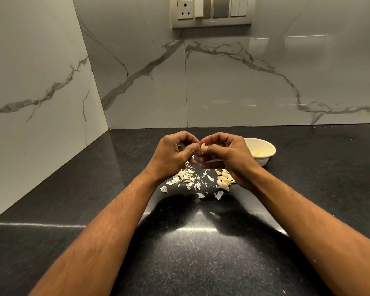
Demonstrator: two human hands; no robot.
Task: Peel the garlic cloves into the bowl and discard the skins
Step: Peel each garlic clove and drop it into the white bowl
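Observation:
Above the black counter, my left hand [175,153] and my right hand [224,154] meet fingertip to fingertip and pinch one pale garlic clove [203,145] between them. Below the hands lies a scatter of white skins [187,178], and to its right a small heap of several garlic cloves [223,180], partly hidden by my right wrist. A white bowl [265,153] stands to the right behind my right hand, with something pale yellow at its bottom.
The black speckled counter [190,253] runs back to marble wall tiles and a corner on the left. A switch and socket panel [212,10] is mounted high on the back wall.

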